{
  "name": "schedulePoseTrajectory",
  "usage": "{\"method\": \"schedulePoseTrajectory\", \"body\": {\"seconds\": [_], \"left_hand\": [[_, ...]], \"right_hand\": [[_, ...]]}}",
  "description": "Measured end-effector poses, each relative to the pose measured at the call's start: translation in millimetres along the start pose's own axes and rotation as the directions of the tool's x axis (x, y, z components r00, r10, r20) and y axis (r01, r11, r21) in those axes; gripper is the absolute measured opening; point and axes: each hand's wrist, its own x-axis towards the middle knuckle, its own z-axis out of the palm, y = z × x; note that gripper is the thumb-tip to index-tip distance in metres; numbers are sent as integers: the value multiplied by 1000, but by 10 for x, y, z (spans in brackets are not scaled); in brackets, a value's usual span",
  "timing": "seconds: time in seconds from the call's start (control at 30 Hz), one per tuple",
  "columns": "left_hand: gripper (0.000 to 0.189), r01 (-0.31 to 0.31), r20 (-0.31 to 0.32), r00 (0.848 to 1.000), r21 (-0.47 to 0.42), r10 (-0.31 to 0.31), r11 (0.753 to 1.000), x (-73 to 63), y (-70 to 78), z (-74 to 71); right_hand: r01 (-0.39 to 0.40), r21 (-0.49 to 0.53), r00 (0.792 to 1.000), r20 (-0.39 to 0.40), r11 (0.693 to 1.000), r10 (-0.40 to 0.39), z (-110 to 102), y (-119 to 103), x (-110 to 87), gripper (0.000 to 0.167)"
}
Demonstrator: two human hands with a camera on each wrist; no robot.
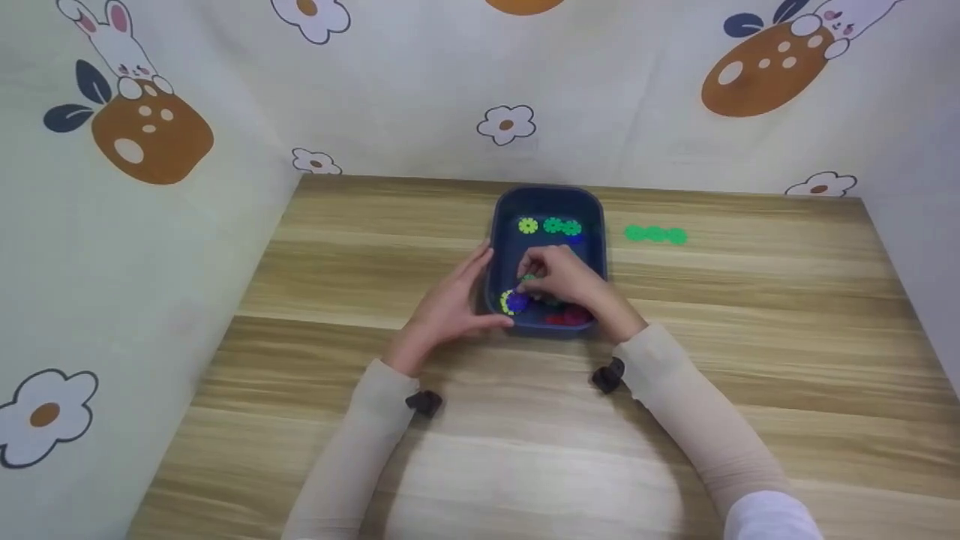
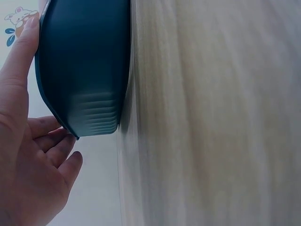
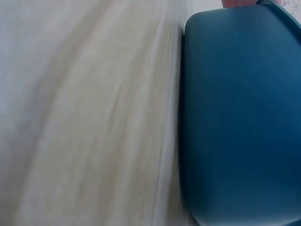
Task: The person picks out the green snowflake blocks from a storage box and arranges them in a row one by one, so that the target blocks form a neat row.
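A dark blue plastic bin stands on the table, holding notched plastic discs. My left hand rests against its near left corner, thumb along the near rim, fairly straight fingers at the left side. The left wrist view shows that hand at the bin's rim. Inside the bin, my right hand has its thumb and fingers around a green snowflake disc, mostly hidden by them. Close by lie a blue disc and a yellow disc. The right wrist view shows only the bin's outer wall.
At the bin's far end are a yellow disc and joined green discs. Red discs lie in its near right corner. A row of joined green discs is on the wooden table, right of the bin. Patterned cloth surrounds the table.
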Motion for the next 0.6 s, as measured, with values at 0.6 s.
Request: {"method": "schedulePoseTrajectory", "body": {"seconds": [0.6], "left_hand": [[112,5,-5,1000,-5,-6,1000,1,2,8]], "right_hand": [[-36,141,977,-204,989,65,-43,-20,-15,17]]}}
